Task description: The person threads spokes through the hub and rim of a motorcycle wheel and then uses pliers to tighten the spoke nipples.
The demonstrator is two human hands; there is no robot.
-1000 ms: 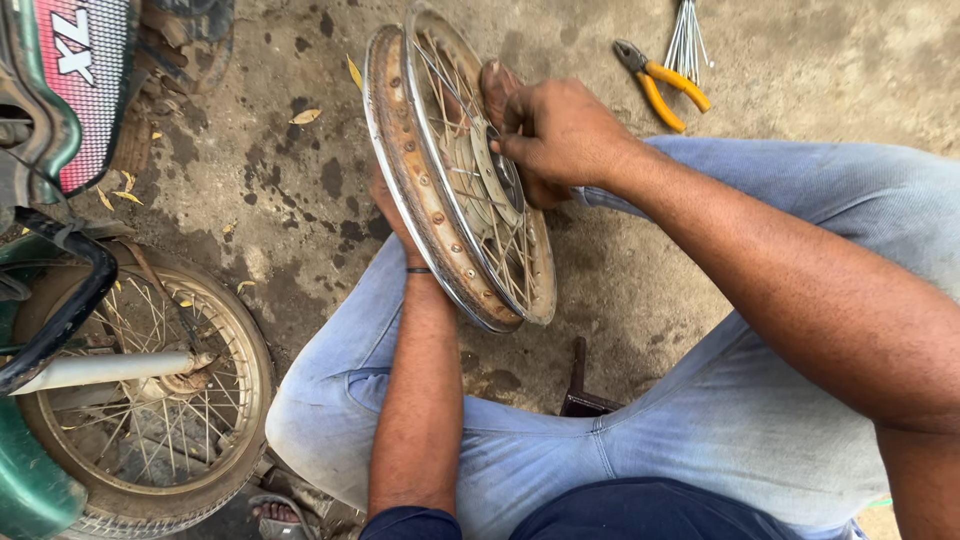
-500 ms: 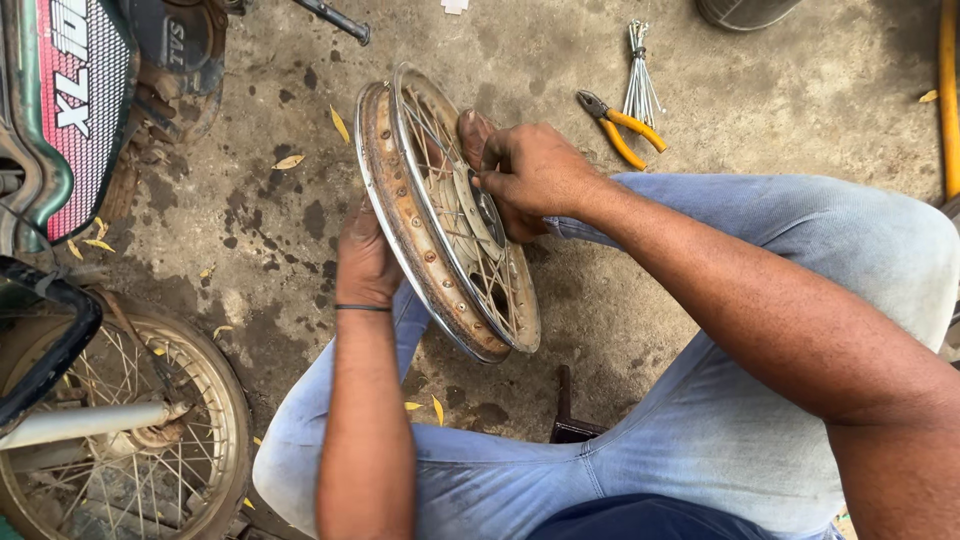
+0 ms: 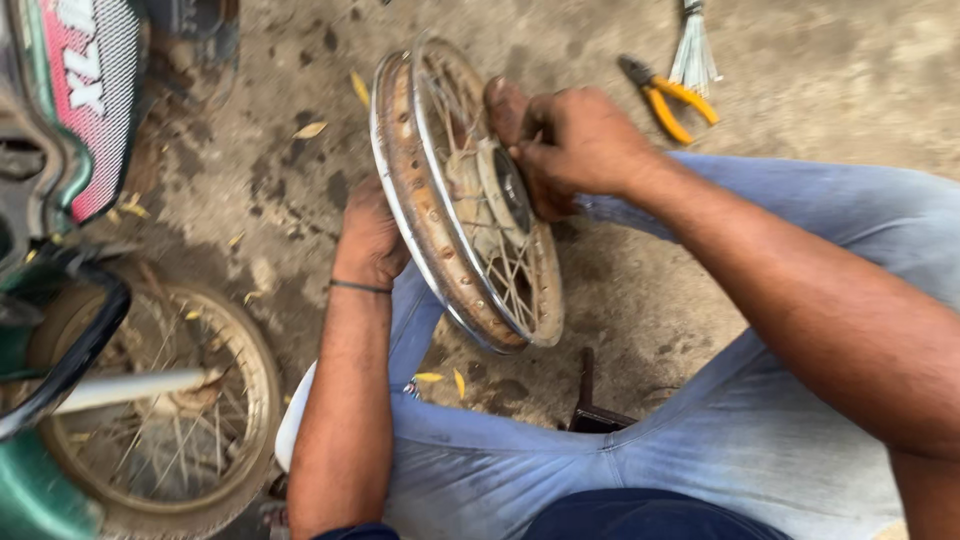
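Note:
A rusty spoked wheel rim [image 3: 430, 215] stands on edge between my knees, resting against my left leg. My left hand [image 3: 368, 235] presses against the rim's far side and steadies it. My right hand [image 3: 570, 140] is closed on the wheel's hub [image 3: 495, 180] and the spokes beside it. Whether a small part sits in those fingers is hidden. A thin dark band circles my left wrist. I sit low in pale blue jeans.
A motorbike with a spoked front wheel [image 3: 170, 400] stands at the left. Yellow-handled pliers [image 3: 668, 98] and a bundle of loose spokes [image 3: 692, 50] lie on the concrete floor beyond my right knee. A dark stool edge [image 3: 590, 405] shows between my legs.
The camera view has shifted in closer. My right hand has stayed at the hub while the left keeps bracing the rim; the wheel sits slightly lower and more centred.

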